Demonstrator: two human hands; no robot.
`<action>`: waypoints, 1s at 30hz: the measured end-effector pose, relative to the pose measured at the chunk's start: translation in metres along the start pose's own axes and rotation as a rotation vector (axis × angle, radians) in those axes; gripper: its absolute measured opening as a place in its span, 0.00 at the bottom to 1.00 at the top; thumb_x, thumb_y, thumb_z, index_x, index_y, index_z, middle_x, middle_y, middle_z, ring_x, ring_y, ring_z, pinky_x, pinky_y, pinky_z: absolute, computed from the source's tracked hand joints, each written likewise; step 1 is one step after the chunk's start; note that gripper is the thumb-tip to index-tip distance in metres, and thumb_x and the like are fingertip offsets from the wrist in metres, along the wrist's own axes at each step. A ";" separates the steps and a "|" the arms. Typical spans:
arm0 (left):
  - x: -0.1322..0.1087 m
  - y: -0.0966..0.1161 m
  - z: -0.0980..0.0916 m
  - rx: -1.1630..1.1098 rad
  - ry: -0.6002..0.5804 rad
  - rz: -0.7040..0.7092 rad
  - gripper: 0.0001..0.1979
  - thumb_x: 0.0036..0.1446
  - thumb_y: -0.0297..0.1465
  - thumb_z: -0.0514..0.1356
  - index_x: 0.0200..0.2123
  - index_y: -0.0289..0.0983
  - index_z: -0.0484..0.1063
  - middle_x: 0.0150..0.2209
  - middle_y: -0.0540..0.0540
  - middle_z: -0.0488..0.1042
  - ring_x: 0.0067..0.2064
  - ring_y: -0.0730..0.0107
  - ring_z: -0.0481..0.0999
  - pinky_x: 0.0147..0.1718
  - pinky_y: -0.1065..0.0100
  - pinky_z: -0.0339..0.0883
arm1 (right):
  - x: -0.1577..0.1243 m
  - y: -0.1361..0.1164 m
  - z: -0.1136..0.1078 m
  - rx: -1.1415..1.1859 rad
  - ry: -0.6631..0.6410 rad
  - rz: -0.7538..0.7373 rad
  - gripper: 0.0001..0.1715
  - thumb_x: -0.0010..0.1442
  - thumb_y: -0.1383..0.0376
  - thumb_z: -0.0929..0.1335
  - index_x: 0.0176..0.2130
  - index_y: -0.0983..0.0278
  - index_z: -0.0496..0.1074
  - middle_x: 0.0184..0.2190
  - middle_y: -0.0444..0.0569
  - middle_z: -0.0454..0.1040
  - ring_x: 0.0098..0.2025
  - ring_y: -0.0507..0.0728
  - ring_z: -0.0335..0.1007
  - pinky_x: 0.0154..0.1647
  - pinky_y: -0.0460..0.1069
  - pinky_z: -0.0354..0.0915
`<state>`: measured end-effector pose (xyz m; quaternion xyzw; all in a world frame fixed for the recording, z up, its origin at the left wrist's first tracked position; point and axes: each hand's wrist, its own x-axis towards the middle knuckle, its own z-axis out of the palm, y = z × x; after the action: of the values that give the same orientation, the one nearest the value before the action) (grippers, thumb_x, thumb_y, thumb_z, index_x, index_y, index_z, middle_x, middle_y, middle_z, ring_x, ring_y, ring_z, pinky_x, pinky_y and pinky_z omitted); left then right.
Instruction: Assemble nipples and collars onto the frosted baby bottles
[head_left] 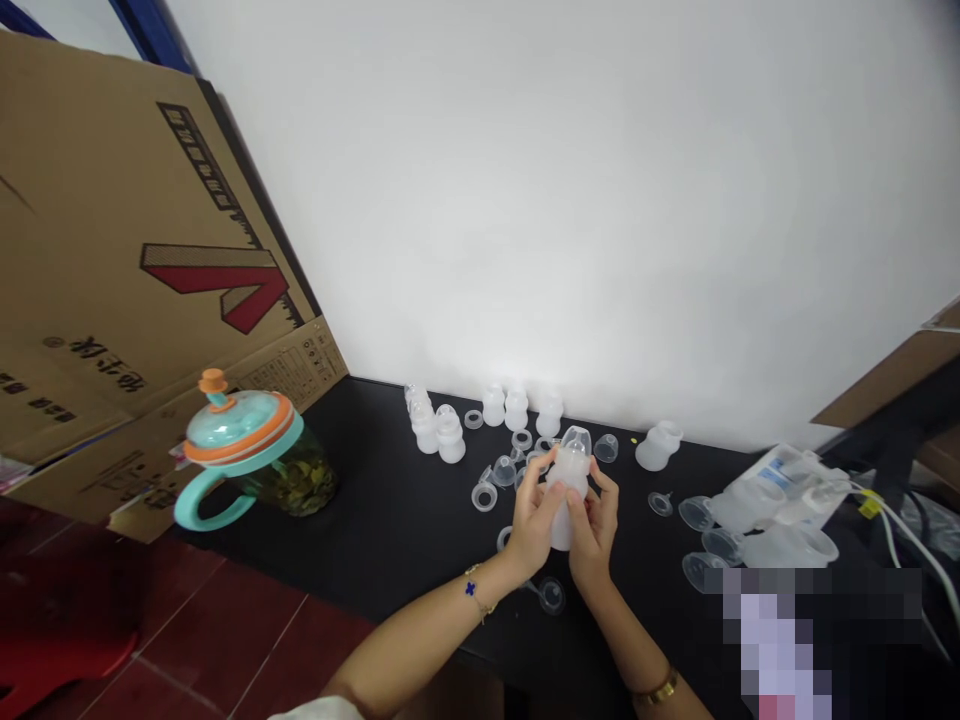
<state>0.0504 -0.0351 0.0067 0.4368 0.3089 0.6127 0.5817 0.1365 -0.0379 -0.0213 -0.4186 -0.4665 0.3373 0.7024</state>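
Observation:
Between my two hands stands a whitish baby bottle [564,520] with a clear dome cap on top, held upright over the black table. My left hand [534,512] wraps its left side, thumb against the front. On the other side my right hand [595,515] grips it, thumb also on the front. Around them lie loose white collar rings [484,495], clear dome caps [606,447] and a clear funnel-shaped piece [552,596]. Several more bottles [450,438], some of them capped, stand behind and to the left. Part of the table just behind my hands is hidden.
A large teal and orange lidded jug [262,460] with leaves inside stands at the left table edge, before a cardboard box [97,250]. At right lie a plastic bag [787,480], more bottles, clear caps and a white cable [919,545]. A white wall [570,200] rises behind.

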 end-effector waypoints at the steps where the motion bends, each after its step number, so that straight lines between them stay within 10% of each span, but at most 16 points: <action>1: 0.003 0.001 -0.001 0.003 -0.013 -0.005 0.28 0.61 0.48 0.63 0.58 0.39 0.65 0.34 0.47 0.77 0.28 0.72 0.72 0.29 0.70 0.66 | 0.002 0.001 -0.001 -0.031 0.021 0.010 0.30 0.64 0.50 0.69 0.59 0.61 0.66 0.49 0.58 0.79 0.39 0.61 0.79 0.34 0.52 0.72; 9: 0.018 0.010 -0.017 0.177 -0.149 0.032 0.40 0.55 0.41 0.70 0.65 0.42 0.54 0.41 0.45 0.79 0.41 0.61 0.80 0.43 0.63 0.72 | 0.013 0.004 -0.008 -0.179 0.003 -0.094 0.29 0.70 0.52 0.61 0.63 0.62 0.68 0.60 0.60 0.72 0.55 0.65 0.75 0.48 0.59 0.73; 21: 0.061 0.051 -0.096 0.562 0.847 0.782 0.34 0.63 0.43 0.61 0.65 0.38 0.51 0.65 0.31 0.59 0.66 0.53 0.64 0.64 0.58 0.59 | 0.016 -0.009 0.003 -0.135 0.005 -0.043 0.33 0.68 0.55 0.65 0.69 0.54 0.57 0.72 0.57 0.52 0.52 0.62 0.73 0.38 0.54 0.78; 30: 0.077 0.074 -0.175 0.674 1.241 0.654 0.24 0.65 0.38 0.58 0.60 0.35 0.61 0.56 0.35 0.71 0.55 0.58 0.74 0.55 0.60 0.66 | 0.015 -0.008 0.005 -0.162 -0.018 0.009 0.31 0.65 0.55 0.67 0.65 0.55 0.62 0.71 0.56 0.55 0.50 0.60 0.73 0.36 0.53 0.78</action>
<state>-0.1340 0.0531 0.0108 0.2360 0.6030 0.7586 -0.0724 0.1379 -0.0272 -0.0079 -0.4729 -0.4966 0.3053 0.6607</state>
